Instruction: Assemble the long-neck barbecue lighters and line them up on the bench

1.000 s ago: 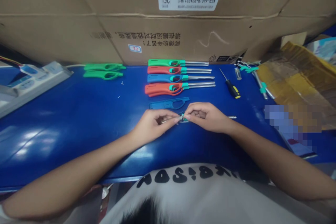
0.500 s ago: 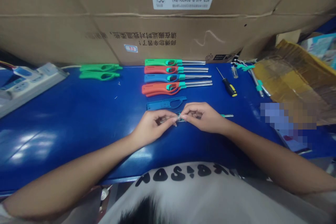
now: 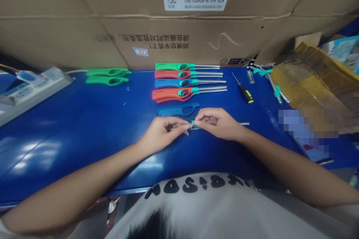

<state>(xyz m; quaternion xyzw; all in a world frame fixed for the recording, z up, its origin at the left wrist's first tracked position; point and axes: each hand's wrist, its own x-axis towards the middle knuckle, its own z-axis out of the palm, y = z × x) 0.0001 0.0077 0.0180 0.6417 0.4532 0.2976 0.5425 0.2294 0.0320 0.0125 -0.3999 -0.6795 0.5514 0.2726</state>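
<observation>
My left hand (image 3: 165,132) and my right hand (image 3: 218,123) meet over the blue table, fingers pinched around a small lighter part with teal and metal bits (image 3: 193,123) that they mostly hide. A metal tube end (image 3: 245,123) sticks out to the right behind my right hand. Just above my hands lies an empty blue handle shell (image 3: 177,110). Beyond it several lighters are stacked in a row: an orange-red one (image 3: 168,95), a blue one (image 3: 166,83), a red one (image 3: 167,74) and a green one (image 3: 168,67).
Two green handle shells (image 3: 106,80) and a white power strip (image 3: 36,89) are on the left. At right are a screwdriver (image 3: 245,93), a small clear cylinder (image 3: 250,77), metal-tube parts (image 3: 276,89), and taped cardboard (image 3: 322,82). A large carton (image 3: 84,0) stands behind.
My right hand has shifted very slightly, its fingertips a little farther from the left ones, and more of the teal bit shows between them. The items on the table stay where they were.
</observation>
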